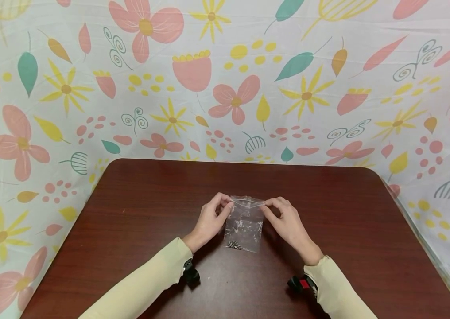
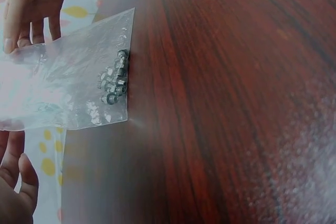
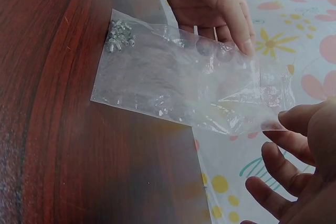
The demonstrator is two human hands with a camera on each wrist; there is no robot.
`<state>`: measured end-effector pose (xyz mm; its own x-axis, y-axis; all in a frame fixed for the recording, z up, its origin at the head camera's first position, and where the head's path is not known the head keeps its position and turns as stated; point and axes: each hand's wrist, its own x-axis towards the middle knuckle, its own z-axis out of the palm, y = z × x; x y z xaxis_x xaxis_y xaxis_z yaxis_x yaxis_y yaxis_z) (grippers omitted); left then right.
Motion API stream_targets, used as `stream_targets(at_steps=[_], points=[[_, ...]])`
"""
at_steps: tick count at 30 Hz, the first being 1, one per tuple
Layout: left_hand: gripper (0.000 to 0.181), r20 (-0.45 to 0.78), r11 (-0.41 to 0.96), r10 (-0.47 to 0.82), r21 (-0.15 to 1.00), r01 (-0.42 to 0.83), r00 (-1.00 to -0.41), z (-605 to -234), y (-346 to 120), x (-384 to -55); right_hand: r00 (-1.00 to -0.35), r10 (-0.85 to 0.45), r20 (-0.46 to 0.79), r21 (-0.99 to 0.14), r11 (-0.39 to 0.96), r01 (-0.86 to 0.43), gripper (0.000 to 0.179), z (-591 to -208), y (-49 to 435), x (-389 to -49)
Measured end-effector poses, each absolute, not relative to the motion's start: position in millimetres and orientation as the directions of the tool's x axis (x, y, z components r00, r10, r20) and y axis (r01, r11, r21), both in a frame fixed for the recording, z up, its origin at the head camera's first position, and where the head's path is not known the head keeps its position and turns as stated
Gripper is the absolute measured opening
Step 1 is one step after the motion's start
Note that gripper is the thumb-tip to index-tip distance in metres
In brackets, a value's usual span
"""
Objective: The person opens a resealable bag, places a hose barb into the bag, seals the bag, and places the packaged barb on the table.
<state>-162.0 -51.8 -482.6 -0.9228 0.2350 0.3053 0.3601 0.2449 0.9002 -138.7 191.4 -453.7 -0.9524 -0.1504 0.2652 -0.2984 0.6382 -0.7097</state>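
Note:
A clear zip-lock plastic bag (image 1: pixel 244 226) hangs between my two hands with its zip edge at the top. Small silvery metal pieces that look like screws (image 2: pixel 114 80) lie heaped in one bottom corner, on the left in the head view. My left hand (image 1: pixel 211 219) pinches the top left corner between thumb and fingers. At the top right corner, my right hand (image 1: pixel 289 223) pinches the edge the same way, its other fingers (image 3: pixel 270 195) spread loosely. Whether the bag's lower edge touches the table I cannot tell.
Beneath the hands is a dark reddish-brown wooden table (image 1: pixel 149 195) with rounded far corners. A white cloth (image 1: pixel 225 128) printed with flowers and leaves hangs behind it and along its sides. Small black cameras (image 1: pixel 191 275) are strapped to both wrists.

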Motion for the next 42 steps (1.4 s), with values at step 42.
stream_targets(at_steps=[42], points=[[0.009,0.337,0.24,0.221,0.891,0.386,-0.915,-486,-63,-172,-0.947,-0.114,0.301,-0.72,0.624,-0.304,0.005,-460,191,-152]])
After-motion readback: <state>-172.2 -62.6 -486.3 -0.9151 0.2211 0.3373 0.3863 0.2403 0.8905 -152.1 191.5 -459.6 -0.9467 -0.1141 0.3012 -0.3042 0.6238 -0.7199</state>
